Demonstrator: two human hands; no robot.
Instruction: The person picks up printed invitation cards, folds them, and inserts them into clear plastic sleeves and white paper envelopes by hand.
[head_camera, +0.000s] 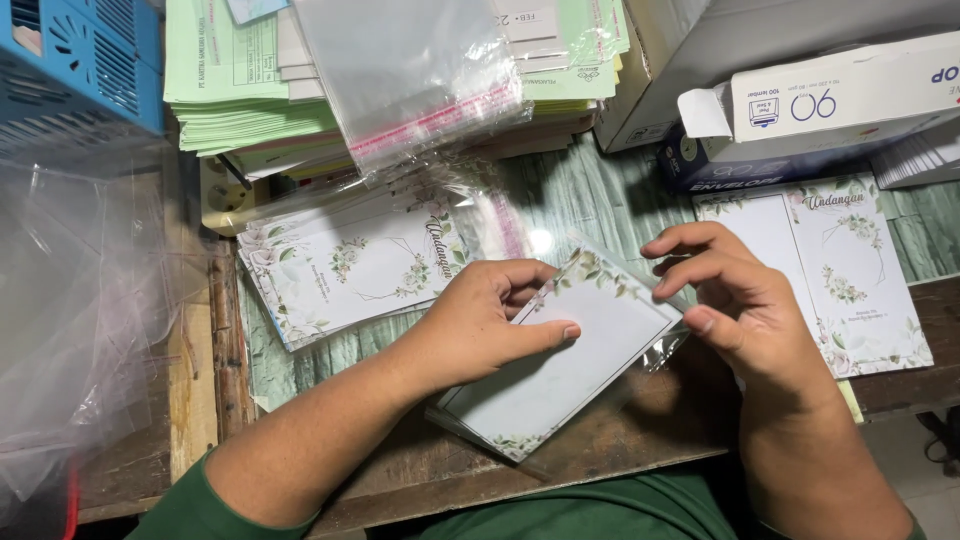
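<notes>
A white card with a floral border (560, 375) lies tilted in a clear plastic sleeve (655, 345) near the front of the wooden table (620, 440). My left hand (480, 325) presses on the card, thumb flat across its upper part. My right hand (740, 300) grips the sleeve's right end, fingers curled over its open edge. A stack of matching floral cards (350, 270) sits just left of my left hand. More opened floral cards (850, 275) lie to the right, beyond my right hand.
A pile of clear plastic sleeves (415, 75) rests on stacks of green paper (235, 90) at the back. Envelope boxes (820, 110) stand back right. A blue plastic basket (80, 65) is at the far left, with loose plastic sheeting (70, 320) below it.
</notes>
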